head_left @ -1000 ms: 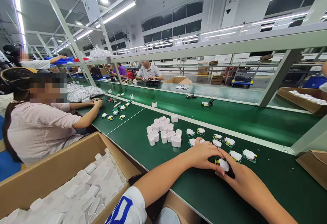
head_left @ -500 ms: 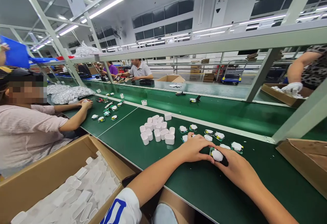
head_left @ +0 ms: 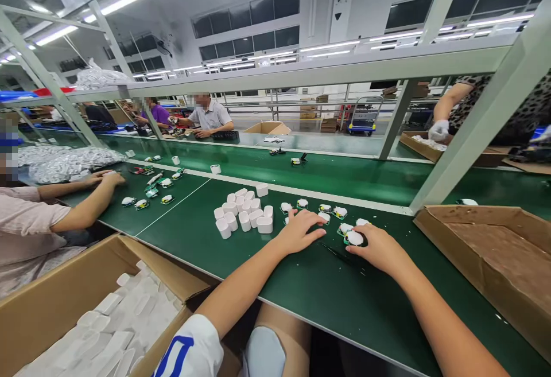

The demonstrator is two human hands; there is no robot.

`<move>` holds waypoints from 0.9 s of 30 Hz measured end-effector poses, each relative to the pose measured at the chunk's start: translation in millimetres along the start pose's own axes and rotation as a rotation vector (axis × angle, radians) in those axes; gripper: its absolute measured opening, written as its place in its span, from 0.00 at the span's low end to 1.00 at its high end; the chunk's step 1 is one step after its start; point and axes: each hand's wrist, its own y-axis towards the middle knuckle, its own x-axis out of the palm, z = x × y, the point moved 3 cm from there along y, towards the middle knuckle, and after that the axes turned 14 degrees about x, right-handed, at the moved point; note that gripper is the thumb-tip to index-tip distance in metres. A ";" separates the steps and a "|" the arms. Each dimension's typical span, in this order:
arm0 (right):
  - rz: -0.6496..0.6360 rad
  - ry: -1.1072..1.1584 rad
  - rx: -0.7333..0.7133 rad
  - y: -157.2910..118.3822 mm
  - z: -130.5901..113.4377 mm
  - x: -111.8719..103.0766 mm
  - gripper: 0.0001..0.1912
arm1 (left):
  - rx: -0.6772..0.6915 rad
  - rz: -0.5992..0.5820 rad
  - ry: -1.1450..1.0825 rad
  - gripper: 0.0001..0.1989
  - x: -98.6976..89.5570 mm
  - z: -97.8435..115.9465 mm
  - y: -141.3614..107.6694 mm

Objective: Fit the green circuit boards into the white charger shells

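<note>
White-topped board [head_left: 354, 238] sits partly hidden in the right hand [head_left: 384, 249].

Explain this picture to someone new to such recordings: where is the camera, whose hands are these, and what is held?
No machine here: a person wears the camera on the head, looking forward and down. The bare right hand and left hand are the wearer's own. The right one is curled around a white-topped circuit board; whether it is lifted is unclear. The left one is spread open near similar boards. To their left, white cups sit clustered on the green worktop. A cardboard box of white pieces is at lower left.
</note>
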 end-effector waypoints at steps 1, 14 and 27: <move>-0.019 -0.030 0.022 0.9 2.9 -0.4 0.20 | -0.005 0.000 -0.001 0.12 0.6 -0.1 0.3; -0.107 -0.135 0.092 2.0 13.2 0.1 0.13 | -0.054 0.108 0.039 0.12 -2.5 -12.7 -1.7; -0.109 -0.106 0.153 -2.8 5.0 2.1 0.20 | -0.031 0.047 0.021 0.12 2.1 -7.6 -1.3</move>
